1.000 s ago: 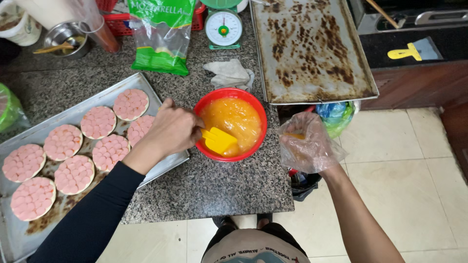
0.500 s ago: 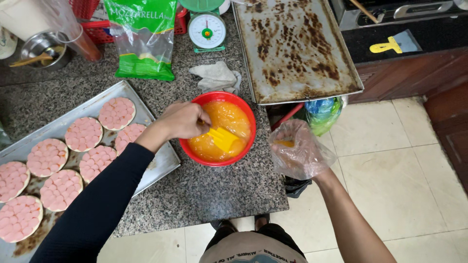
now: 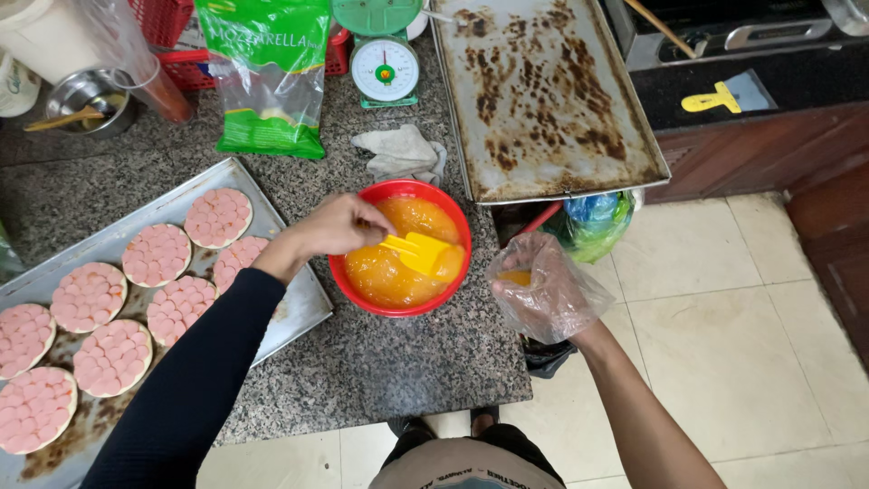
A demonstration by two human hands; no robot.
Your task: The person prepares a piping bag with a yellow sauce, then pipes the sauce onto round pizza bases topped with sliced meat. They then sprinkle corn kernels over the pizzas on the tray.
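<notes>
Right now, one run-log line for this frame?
left hand: holds yellow spatula in red bowl | right hand: plastic-gloved, off counter | tray: pink rounds

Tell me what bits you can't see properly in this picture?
Head view only:
- Brush: handle hidden inside the left hand.
- Right hand: fingers blurred by a crinkly plastic glove.
- Tray of pink rounds: cut off at the left edge.
- Red bowl: bottom hidden under orange liquid.

Green-and-clear plastic cheese bag (image 3: 269, 77): stands at the counter's back, left of the scale, green printed top and bottom bands, transparent middle. Green kitchen scale (image 3: 384, 59): round white dial face just beside the bag.
</notes>
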